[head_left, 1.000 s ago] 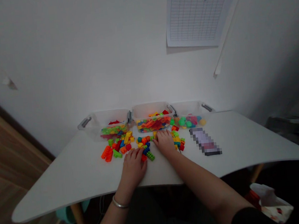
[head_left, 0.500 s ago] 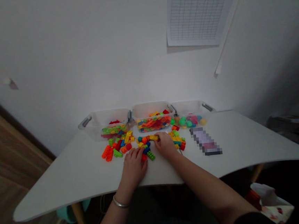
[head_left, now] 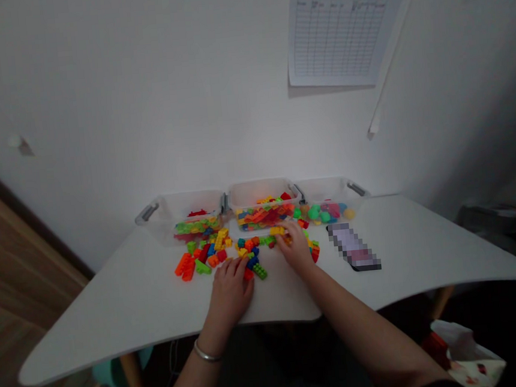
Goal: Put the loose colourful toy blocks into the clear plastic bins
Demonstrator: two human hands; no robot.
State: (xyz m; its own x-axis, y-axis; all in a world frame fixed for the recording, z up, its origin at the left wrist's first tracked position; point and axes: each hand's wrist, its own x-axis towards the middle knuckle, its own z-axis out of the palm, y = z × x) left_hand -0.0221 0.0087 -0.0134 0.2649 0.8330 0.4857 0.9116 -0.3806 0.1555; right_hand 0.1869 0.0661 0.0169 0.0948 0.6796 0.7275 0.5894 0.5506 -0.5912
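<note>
My left hand [head_left: 231, 287] lies low on the white table, fingers stretched forward and a little apart. Its fingertips touch or nearly touch an orange-red brick [head_left: 248, 274], beside blue bricks [head_left: 252, 261] and a green studded brick [head_left: 260, 271]. My right hand [head_left: 296, 248] is bent over the right-hand part of the pile, fingers closed around a yellow toy building brick [head_left: 277, 231]. Small green bricks [head_left: 267, 240] lie just left of those fingers. The hand partly covers a mixed heap of bricks [head_left: 315, 250] behind it.
Three clear plastic bins stand along the wall: the left [head_left: 186, 201] and middle [head_left: 261, 187] hold building bricks, the right [head_left: 330, 187] coloured rounded pieces. More loose bricks [head_left: 185, 266] spread at left. A phone [head_left: 354, 248] lies at right on the table [head_left: 127, 301].
My right hand has shifted slightly right, its fingers now around a yellow brick farther right. Green bricks show where it was. My left hand has stayed in place.
</note>
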